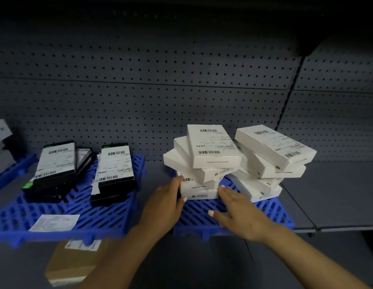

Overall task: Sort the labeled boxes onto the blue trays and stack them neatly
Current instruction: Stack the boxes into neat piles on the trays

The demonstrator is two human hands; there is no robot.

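Observation:
Two crooked stacks of white labeled boxes stand on the right blue tray (271, 213): a left stack (206, 159) and a right stack (271, 157), their boxes twisted out of line. My left hand (166, 203) touches the left side of the left stack's bottom boxes with straight fingers. My right hand (237, 211) lies flat against the same stack's right side, fingers extended. On the left blue tray (77, 207) lie two stacks of black boxes with white labels, one stack (54, 170) at the left and one stack (114, 172) at the right.
A loose paper label (54, 222) lies on the left tray's front. A brown cardboard parcel (73, 263) sits on the shelf below. More grey and white boxes (1, 142) stand at the far left on a third blue tray. Pegboard backs the grey shelf (327, 190).

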